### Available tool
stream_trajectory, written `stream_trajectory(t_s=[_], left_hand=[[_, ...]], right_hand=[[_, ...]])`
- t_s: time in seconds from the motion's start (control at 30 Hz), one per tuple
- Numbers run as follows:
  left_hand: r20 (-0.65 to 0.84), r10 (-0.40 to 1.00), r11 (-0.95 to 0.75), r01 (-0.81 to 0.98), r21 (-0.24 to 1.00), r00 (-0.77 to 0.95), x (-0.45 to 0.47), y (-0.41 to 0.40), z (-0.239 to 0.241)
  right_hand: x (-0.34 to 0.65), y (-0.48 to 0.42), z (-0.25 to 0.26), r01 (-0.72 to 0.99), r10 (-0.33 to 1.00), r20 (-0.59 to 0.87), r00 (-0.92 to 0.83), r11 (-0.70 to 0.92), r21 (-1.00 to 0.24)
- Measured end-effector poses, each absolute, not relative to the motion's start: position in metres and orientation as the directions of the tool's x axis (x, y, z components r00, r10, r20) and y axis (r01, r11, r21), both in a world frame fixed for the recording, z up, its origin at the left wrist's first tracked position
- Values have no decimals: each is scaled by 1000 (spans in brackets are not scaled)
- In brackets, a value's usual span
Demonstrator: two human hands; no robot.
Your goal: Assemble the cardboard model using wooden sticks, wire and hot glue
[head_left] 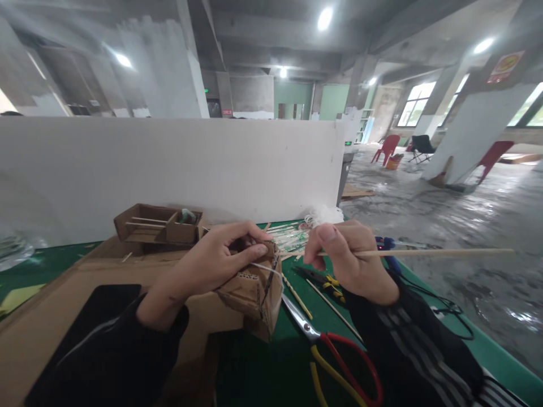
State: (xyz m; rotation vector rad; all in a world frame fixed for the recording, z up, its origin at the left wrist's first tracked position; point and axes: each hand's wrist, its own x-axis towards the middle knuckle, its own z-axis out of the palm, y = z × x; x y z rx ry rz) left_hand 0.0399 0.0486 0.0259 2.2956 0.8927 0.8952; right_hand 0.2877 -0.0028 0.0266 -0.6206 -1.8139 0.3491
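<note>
My left hand [224,254] is closed at the top of a small cardboard box [244,297], thumb and forefinger together by its upper edge. Some of its fingers are hidden behind the cardboard. A thin white string [265,267] runs from under that hand to the box's right corner. My right hand [343,254] grips a thin wooden stick [436,252], held level. The stick's left end reaches the box's right side; whether it enters the cardboard I cannot tell. Scissors with red handles [311,332] lie just below, their blades pointing at the box.
Pliers with yellow handles [335,287] and loose sticks [335,311] lie on the green tabletop [254,367]. Behind are a divided cardboard box [139,226], packaged sticks [291,237] and a bundle of white string [324,216]. A white panel [169,169] borders the back. A dark flat object [106,299] lies left.
</note>
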Motion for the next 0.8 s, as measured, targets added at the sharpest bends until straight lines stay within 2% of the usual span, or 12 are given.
stream_trajectory(t_s=[0.57, 0.8], left_hand=[[400, 725, -653, 375, 658, 561, 42, 48, 27], [412, 718, -671, 401, 624, 560, 42, 49, 28]], right_hand=[[288, -2, 27, 261, 582, 778, -234, 809, -527], [288, -2, 29, 260, 575, 777, -255, 815, -518]])
